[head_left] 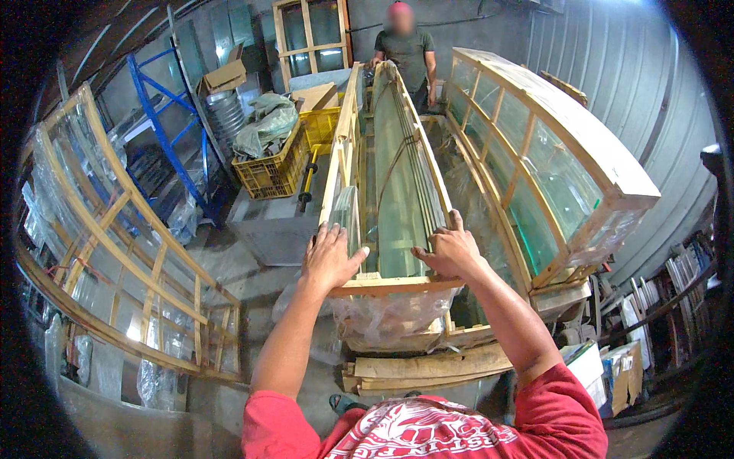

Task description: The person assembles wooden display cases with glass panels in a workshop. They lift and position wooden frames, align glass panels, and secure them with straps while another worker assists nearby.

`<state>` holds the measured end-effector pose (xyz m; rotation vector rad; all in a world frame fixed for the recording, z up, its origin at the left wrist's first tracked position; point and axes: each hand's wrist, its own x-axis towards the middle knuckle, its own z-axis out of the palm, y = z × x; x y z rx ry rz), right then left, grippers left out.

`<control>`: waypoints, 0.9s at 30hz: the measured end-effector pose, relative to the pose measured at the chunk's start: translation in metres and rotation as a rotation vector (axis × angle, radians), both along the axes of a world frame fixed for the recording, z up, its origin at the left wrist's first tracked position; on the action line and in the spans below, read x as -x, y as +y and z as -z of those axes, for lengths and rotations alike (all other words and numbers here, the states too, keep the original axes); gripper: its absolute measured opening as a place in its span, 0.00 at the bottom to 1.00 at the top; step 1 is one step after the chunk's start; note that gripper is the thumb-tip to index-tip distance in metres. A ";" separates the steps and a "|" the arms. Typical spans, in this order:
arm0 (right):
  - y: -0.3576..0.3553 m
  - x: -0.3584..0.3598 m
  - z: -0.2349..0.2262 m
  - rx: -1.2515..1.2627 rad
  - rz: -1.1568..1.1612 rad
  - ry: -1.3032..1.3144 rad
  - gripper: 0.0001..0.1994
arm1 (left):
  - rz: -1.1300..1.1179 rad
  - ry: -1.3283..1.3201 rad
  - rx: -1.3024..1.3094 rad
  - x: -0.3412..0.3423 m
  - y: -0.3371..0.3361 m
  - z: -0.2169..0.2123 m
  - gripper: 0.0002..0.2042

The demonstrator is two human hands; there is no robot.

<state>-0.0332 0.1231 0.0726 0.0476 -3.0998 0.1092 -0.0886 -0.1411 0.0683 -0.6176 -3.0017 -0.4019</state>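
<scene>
A long open wooden crate (397,288) stretches away in front of me, with clear plastic film around its near end. Large greenish glass sheets (401,206) stand inside, leaning along its right side. A stack of narrower glass panes (347,210) stands at its left side. My left hand (334,256) rests at the near left corner by those panes, fingers spread and thumb toward the inside. Over the right rail lies my right hand (453,251), index finger stretched forward and thumb pointing inward. Neither hand lifts anything.
A co-worker (405,53) stands at the crate's far end, a hand near it. Another glass-filled wooden crate (527,153) stands right. An upright wooden frame (115,206) is left, yellow baskets (267,172) and a blue rack (164,122) beyond. Planks (428,367) lie near my feet.
</scene>
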 end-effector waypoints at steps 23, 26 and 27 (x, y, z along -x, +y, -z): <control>0.020 -0.014 0.007 0.191 -0.036 0.055 0.33 | 0.052 0.110 0.085 0.006 0.007 0.009 0.31; 0.021 -0.012 0.008 0.184 -0.037 0.061 0.32 | 0.042 0.108 0.098 0.008 0.007 0.010 0.30; 0.021 -0.011 0.009 0.173 -0.040 0.041 0.31 | 0.042 0.111 0.099 0.008 0.007 0.010 0.30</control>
